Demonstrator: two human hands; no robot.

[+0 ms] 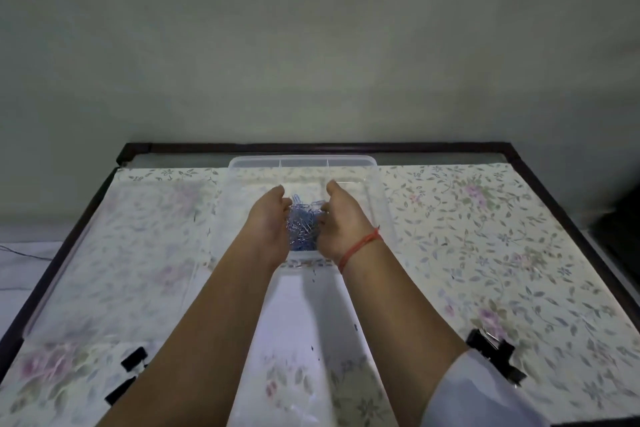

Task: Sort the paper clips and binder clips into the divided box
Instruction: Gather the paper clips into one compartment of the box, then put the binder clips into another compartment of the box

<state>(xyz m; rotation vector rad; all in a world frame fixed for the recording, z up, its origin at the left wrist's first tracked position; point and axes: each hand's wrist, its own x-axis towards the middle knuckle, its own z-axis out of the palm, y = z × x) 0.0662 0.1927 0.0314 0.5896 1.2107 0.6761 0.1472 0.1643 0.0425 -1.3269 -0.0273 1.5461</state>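
Sleeve cloth, white, covers the right upper forearm at the bottom edge, and both bare forearms reach forward from there over the table, which has a dark frame and a floral cloth spread on it. Black binder clips lie on the cloth just beside the left forearm, and a second cluster of binder clips lies just beside the right one, touching the sleeve's edge in this view.

Further out, the left hand and the right hand face each other, palms inward and fingers curled, cupped together around a heap of blue paper clips that fills the gap between them. A red string bracelet circles the right wrist.

Both hands sit over the clear divided box, which stands at the far middle of the table against the wall, its partitions showing along the back rim. Whether the heap rests on the box floor or hangs above it cannot be told.
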